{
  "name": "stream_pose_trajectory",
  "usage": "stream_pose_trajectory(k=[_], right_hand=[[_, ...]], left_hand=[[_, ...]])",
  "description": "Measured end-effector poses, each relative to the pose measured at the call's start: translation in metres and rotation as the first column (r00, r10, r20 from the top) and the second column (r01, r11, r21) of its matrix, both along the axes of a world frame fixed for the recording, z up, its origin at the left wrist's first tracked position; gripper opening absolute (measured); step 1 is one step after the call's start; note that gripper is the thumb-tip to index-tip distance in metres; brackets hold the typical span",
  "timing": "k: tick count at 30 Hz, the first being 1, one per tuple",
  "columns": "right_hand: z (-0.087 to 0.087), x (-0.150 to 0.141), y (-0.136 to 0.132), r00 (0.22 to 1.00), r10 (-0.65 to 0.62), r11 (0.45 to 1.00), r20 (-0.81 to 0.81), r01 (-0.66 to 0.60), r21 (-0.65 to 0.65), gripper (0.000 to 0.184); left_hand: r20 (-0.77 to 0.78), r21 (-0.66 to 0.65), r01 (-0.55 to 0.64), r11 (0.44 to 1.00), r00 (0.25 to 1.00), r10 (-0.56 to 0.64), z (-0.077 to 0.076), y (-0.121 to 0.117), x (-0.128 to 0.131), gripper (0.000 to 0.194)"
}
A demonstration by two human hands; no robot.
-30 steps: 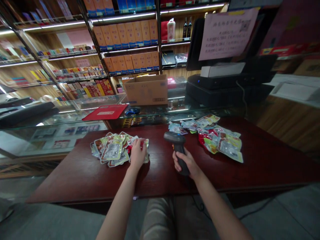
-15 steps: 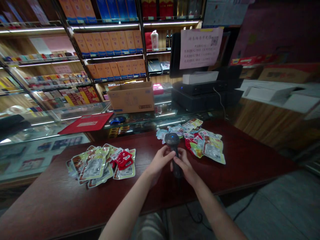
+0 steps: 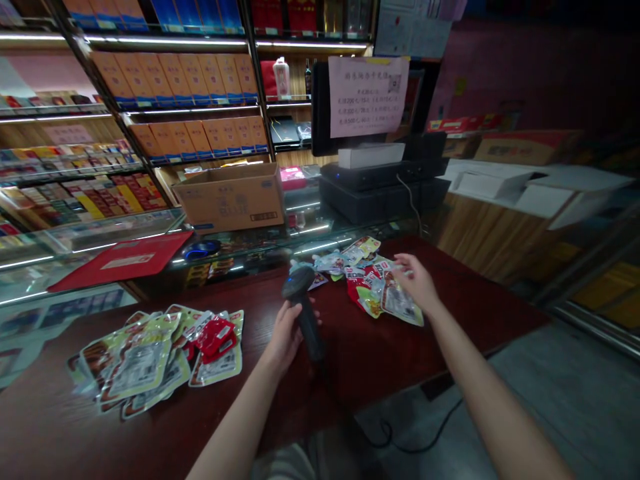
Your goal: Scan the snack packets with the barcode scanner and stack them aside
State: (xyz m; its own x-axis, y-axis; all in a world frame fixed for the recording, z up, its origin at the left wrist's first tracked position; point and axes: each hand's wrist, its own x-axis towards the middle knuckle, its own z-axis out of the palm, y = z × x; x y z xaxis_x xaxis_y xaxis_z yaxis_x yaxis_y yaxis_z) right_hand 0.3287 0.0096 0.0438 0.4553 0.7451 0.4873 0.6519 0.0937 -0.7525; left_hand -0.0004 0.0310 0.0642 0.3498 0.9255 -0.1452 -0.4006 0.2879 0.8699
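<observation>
My left hand (image 3: 287, 332) is wrapped around the handle of a black barcode scanner (image 3: 309, 327), its head up with a small blue light on top. My right hand (image 3: 416, 283) is over the right edge of a pile of snack packets (image 3: 367, 293) on the dark red table, fingers apart and slightly bent. Whether its fingertips touch the top packet I cannot tell. To the left lies a second pile of snack packets (image 3: 145, 357), mostly clear and green-edged, with red packets (image 3: 215, 337) on top.
A glass counter behind the table (image 3: 350, 393) carries an open cardboard box (image 3: 233, 200), a red folder (image 3: 130, 260), a blue mouse (image 3: 203, 249) and a monitor with a paper notice (image 3: 367, 97). Shelves of boxed goods (image 3: 175, 77) stand behind. A cable (image 3: 405, 443) hangs below the table edge.
My right hand has left the scanner and moved right to the packet pile. My left hand now holds the scanner alone, tilted and further left. The view has turned rightward.
</observation>
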Motion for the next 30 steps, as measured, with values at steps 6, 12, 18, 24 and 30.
stream_pose_trajectory(k=[6,12,18,24,30], right_hand=[[-0.013,0.067,0.073,0.996,-0.026,0.997,0.083,0.032,-0.073,0.046],[-0.030,0.071,0.106,0.982,0.028,0.984,0.189,0.006,-0.177,0.061],[-0.032,0.060,0.117,0.957,0.091,0.950,0.276,-0.001,-0.311,0.058],[-0.033,0.038,0.117,0.937,0.113,0.918,0.331,0.029,-0.396,0.052],[-0.030,0.013,0.107,0.923,0.132,0.916,0.361,0.026,-0.401,0.046]], left_hand=[[0.028,-0.017,-0.051,0.999,0.998,0.051,-0.001,0.001,0.002,0.055],[0.020,-0.034,-0.091,0.995,0.996,0.091,-0.003,0.004,0.000,0.064],[0.018,-0.056,-0.138,0.989,0.990,0.140,-0.005,0.011,-0.003,0.058],[-0.019,-0.054,-0.143,0.988,0.990,0.142,-0.004,0.012,-0.004,0.057],[-0.030,-0.067,-0.154,0.986,0.988,0.152,0.004,0.009,-0.005,0.060]])
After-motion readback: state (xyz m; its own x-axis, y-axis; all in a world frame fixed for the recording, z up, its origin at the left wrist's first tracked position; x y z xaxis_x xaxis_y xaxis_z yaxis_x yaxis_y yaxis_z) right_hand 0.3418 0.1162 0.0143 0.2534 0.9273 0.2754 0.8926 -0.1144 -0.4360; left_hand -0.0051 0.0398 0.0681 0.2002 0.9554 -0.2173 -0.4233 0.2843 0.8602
